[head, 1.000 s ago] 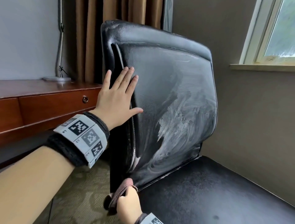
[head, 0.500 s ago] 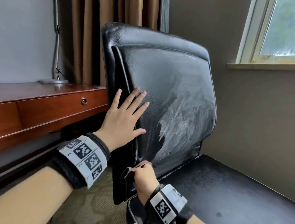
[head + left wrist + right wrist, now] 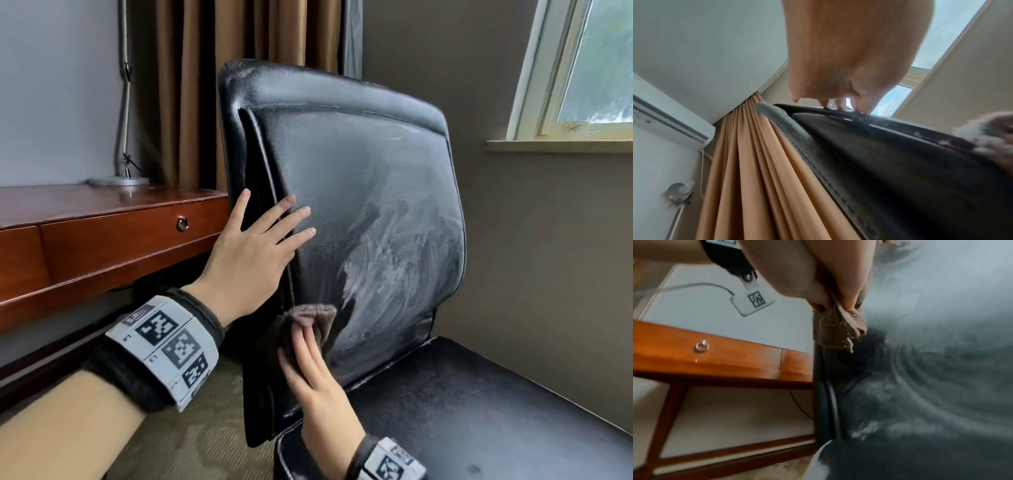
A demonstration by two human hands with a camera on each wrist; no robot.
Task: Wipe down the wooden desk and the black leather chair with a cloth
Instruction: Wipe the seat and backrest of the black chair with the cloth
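Note:
The black leather chair (image 3: 370,205) faces me, its backrest streaked with pale wipe marks low on the right. My left hand (image 3: 260,246) lies flat with spread fingers on the backrest's left edge; in the left wrist view its fingertips (image 3: 840,105) touch the leather (image 3: 900,162). My right hand (image 3: 308,363) presses a brown cloth (image 3: 313,315) against the backrest's lower left. The right wrist view shows the cloth (image 3: 836,327) pinched between thumb and fingers (image 3: 851,303). The wooden desk (image 3: 102,219) stands left of the chair.
A lamp base (image 3: 118,181) stands on the desk near the brown curtain (image 3: 205,85). A drawer with a ring pull (image 3: 183,224) faces me. A window sill (image 3: 558,145) juts out at the right above the chair seat (image 3: 479,411). Carpet lies below.
My right hand has carried the cloth up from the backrest's bottom corner onto its lower left face. My left hand has slid down the backrest's left edge.

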